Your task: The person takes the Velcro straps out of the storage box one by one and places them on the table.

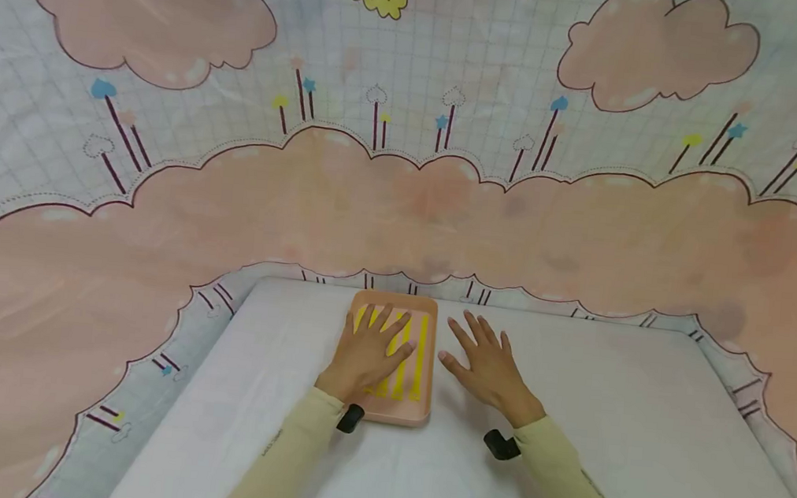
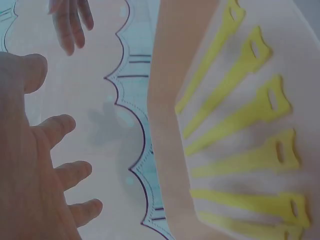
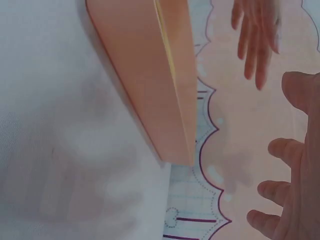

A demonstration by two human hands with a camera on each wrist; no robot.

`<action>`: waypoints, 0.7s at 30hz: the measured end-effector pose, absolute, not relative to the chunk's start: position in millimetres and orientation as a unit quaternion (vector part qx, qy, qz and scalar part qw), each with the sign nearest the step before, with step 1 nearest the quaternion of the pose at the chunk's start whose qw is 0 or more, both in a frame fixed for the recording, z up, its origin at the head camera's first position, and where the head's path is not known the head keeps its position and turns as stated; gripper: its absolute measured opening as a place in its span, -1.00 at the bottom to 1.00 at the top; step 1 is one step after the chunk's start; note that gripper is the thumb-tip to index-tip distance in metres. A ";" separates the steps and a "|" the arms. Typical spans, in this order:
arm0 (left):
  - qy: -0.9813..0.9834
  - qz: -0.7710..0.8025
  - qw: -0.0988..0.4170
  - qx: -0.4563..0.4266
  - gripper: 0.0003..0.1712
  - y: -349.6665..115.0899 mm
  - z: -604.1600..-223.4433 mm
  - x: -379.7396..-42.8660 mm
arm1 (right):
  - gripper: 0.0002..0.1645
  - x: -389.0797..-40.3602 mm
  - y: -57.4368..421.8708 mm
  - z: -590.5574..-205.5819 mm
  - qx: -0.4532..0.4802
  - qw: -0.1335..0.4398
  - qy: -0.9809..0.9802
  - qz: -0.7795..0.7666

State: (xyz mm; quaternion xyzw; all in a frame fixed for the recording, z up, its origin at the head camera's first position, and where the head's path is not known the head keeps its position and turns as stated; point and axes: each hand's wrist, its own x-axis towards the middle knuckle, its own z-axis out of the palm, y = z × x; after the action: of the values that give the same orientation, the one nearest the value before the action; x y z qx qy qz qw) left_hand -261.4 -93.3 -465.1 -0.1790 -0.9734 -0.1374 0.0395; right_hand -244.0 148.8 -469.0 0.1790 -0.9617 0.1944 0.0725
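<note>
A shallow peach-coloured tray [image 1: 394, 419] rests on the white table, with several flat yellow toy saws [image 1: 420, 358] laid side by side in it. In the left wrist view the saws [image 2: 277, 100] fan out, each with a slot in its handle. My left hand [image 1: 369, 357] hovers over the tray's left half, fingers spread, hiding part of the saws. Just right of the tray, my right hand [image 1: 491, 368] is held above the table with its fingers apart. The right wrist view shows the tray's tall side wall [image 3: 140, 65]. Neither hand holds anything.
The white table [image 1: 604, 425] extends to both sides of the tray, which stands near the far edge. Behind and around the table hangs a cloth [image 1: 401, 218] printed with clouds and stars. Each sleeve ends near a small black wrist device [image 1: 501, 445].
</note>
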 end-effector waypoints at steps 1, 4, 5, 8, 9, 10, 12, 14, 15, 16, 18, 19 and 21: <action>-0.973 -0.142 0.041 -0.175 -0.26 -95.8 -465.0 -261.8 | -0.21 -244.9 147.3 -468.6 0.183 0.073 -0.961 0.194; -0.975 -0.142 0.044 -0.167 -0.27 -102.9 -466.5 -263.2 | -0.21 -246.7 142.9 -468.2 0.189 0.071 -0.961 0.188; -0.975 -0.143 0.045 -0.167 -0.27 -104.7 -466.8 -263.5 | -0.21 -246.9 141.6 -468.2 0.189 0.069 -0.961 0.188; -0.974 -0.153 0.046 -0.162 -0.27 -109.9 -467.1 -262.2 | -0.22 -246.8 137.4 -468.7 0.196 0.069 -0.959 0.192; -0.973 -0.159 0.047 -0.160 -0.27 -111.6 -467.3 -261.6 | -0.22 -246.8 135.8 -469.3 0.198 0.069 -0.958 0.193; -0.973 -0.165 0.048 -0.157 -0.27 -113.1 -467.4 -261.1 | -0.23 -246.7 134.3 -469.5 0.200 0.068 -0.958 0.193; -0.971 -0.176 0.052 -0.150 -0.28 -116.7 -467.2 -259.5 | -0.24 -246.8 131.2 -470.2 0.208 0.067 -0.956 0.195; -0.971 -0.184 0.058 -0.145 -0.30 -120.6 -467.5 -258.2 | -0.24 -246.9 128.0 -470.5 0.215 0.064 -0.954 0.197; -0.970 -0.187 0.060 -0.142 -0.30 -122.6 -467.7 -257.4 | -0.25 -247.0 126.4 -470.6 0.218 0.064 -0.953 0.199; -0.969 -0.191 0.063 -0.141 -0.31 -124.5 -467.7 -256.6 | -0.25 -246.9 124.9 -470.4 0.222 0.065 -0.952 0.201; -0.969 -0.197 0.064 -0.135 -0.31 -128.6 -467.8 -255.2 | -0.27 -246.6 121.7 -469.6 0.230 0.064 -0.948 0.208; -0.969 -0.199 0.062 -0.131 -0.31 -130.7 -468.5 -254.8 | -0.27 -246.4 120.2 -469.2 0.233 0.063 -0.947 0.211; -0.969 -0.205 0.060 -0.125 -0.31 -135.0 -469.8 -253.9 | -0.27 -246.0 117.2 -468.4 0.239 0.060 -0.946 0.211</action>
State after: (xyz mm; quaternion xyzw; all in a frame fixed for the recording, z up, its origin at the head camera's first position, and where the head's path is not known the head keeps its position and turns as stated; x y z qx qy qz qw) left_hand -253.9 -135.0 -469.8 -0.1247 -0.9690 -0.2049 0.0597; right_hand -246.0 117.2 -468.4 0.2388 -0.9460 0.2109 0.0601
